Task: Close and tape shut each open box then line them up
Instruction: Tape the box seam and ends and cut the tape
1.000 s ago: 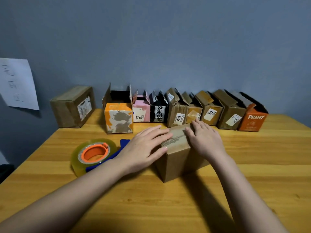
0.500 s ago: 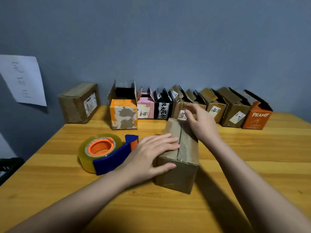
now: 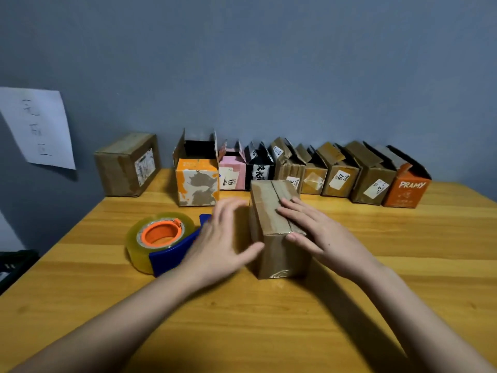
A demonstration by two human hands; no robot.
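At the upper left of the frame a white sheet of paper point(image 3: 37, 127) hung on the grey wall, and right of it a closed brown box point(image 3: 126, 164) sat at the table's point(image 3: 403, 238) far left corner. Nearer the lower left lay a tape dispenser point(image 3: 164, 242), blue-bodied with an orange core, just beside the left hand point(image 3: 223, 246). That hand was blurred, its fingers spread wide and straight, the thumb touching the near left edge of the small brown box point(image 3: 274, 227) at the frame's centre. The box stood with its flaps folded shut, a seam running along its top. The right hand point(image 3: 320, 232) lay flat and open on the box's top right side, fingers straight, thumb against the near corner. Behind, along the wall from centre to right, stood a row of open boxes point(image 3: 295, 168), ending in an orange box point(image 3: 406, 188).
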